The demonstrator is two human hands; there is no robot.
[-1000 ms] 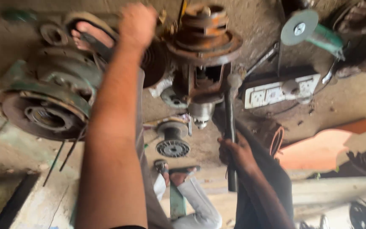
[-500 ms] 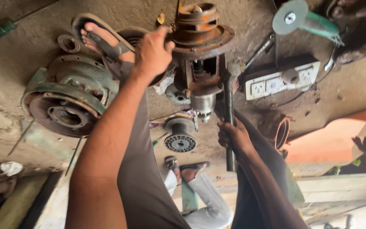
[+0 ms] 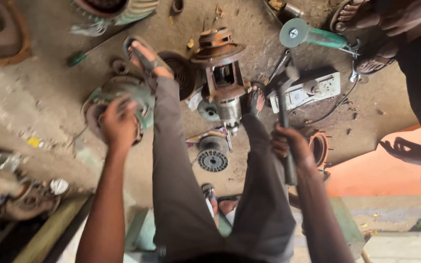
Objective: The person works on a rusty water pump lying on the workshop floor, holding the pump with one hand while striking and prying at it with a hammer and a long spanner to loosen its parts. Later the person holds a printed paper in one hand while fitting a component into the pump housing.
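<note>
My left hand (image 3: 119, 122) lies on a round green motor housing (image 3: 144, 100) on the floor, fingers curled at its rim; whether it grips is unclear. My right hand (image 3: 290, 146) is closed around the dark handle of a hammer (image 3: 284, 104), whose head points away from me. Between my sandalled feet stands a rusty upright motor assembly (image 3: 220, 63) with a flanged top. My legs in grey trousers run down the middle of the view.
A green angle grinder (image 3: 308, 35) and a white socket strip (image 3: 308, 91) lie to the right. A black finned disc (image 3: 212, 157) and a wound stator (image 3: 318, 147) sit nearer. A green screwdriver (image 3: 76, 59) lies left. Another person's feet (image 3: 366, 14) and hand (image 3: 410, 152) are at right.
My left hand has come off the top of the rusty assembly and moved left and down onto the green housing. The view has tilted, and my right hand still holds the hammer.
</note>
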